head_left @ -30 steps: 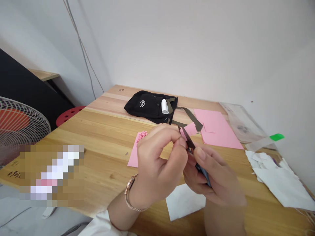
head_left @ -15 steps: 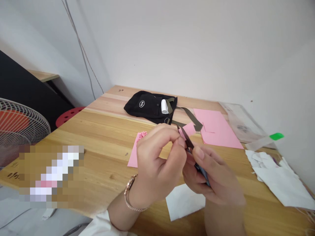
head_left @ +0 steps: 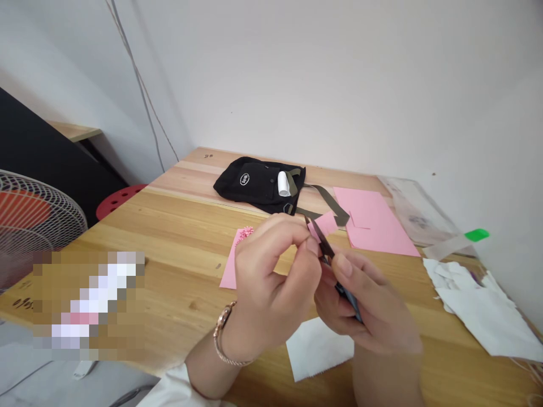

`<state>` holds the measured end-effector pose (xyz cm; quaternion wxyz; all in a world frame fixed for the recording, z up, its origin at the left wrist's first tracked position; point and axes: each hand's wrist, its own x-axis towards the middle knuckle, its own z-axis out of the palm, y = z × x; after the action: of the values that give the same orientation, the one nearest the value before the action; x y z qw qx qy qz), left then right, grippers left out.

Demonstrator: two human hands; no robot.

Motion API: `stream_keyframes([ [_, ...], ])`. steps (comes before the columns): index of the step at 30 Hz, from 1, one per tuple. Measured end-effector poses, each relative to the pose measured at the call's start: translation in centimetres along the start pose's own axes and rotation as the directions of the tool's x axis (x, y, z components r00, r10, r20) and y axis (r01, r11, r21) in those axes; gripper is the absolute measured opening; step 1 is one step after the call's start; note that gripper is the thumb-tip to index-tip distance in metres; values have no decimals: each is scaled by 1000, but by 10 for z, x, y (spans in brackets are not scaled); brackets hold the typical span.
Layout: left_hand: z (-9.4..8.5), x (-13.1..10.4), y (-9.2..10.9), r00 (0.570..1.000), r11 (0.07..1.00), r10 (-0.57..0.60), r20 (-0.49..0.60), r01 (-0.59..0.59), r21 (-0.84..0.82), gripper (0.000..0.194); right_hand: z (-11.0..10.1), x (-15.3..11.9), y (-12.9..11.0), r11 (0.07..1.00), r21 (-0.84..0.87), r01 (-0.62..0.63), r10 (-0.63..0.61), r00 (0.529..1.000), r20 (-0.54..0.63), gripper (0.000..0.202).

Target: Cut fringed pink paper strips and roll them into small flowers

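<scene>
A small strip of pink paper point(head_left: 326, 224) is pinched between the thumb and fingers of my left hand point(head_left: 278, 277). My right hand point(head_left: 367, 299) grips a pair of scissors point(head_left: 326, 244) with dark blades and a blue-grey handle. The blades lie at the pink strip, close to my left fingertips; whether they cut into it I cannot tell. Behind my left hand a pink sheet point(head_left: 229, 265) shows in part, with curly pink paper bits point(head_left: 245, 234) at its top. Under my wrists lies a white sheet of paper point(head_left: 320, 347), partly covered.
A black bag point(head_left: 254, 183) with an olive strap lies at the back of the wooden table point(head_left: 169, 243). Pink sheets point(head_left: 382, 223), a clear plastic sleeve point(head_left: 411, 198) and torn white paper point(head_left: 483, 311) lie to the right. A fan point(head_left: 38, 220) stands at the left edge.
Almost nothing differs. The scissor blades stand slightly further apart at the pink strip, and both hands keep their place.
</scene>
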<state>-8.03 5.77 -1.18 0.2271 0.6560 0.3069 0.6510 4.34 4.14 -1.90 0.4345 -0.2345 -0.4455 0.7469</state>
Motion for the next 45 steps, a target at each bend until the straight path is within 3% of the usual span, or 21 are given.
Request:
stream_keyframes([
  [23, -1, 0, 0, 1000, 1000, -17, 9, 17, -7, 20, -3, -2, 3, 1000, 24, 8, -9, 1000, 26, 34],
  [45, -2, 2, 0, 997, 988, -60, 49, 66, -138, 21, -2, -3, 3, 1000, 0, 5, -5, 1000, -3, 35],
])
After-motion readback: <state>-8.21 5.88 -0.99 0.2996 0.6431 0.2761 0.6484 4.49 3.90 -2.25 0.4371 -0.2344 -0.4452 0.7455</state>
